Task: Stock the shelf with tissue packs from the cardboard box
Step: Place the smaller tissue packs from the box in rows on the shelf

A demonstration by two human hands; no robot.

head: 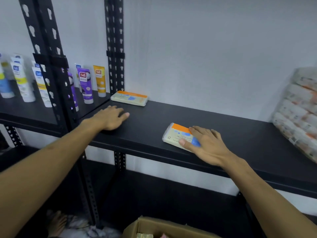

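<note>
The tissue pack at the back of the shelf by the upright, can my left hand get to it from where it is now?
Probably yes. The left hand lies flat on the shelf just in front of the back tissue pack, with only bare shelf between them. The upright stands beside the pack, not in the way.

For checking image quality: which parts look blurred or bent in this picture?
Head view: the wrapped bundle at the right edge is smeared; the shelf and uprights bend from the wide lens; the tissue pack under the right hand is sharp enough to show print.
</note>
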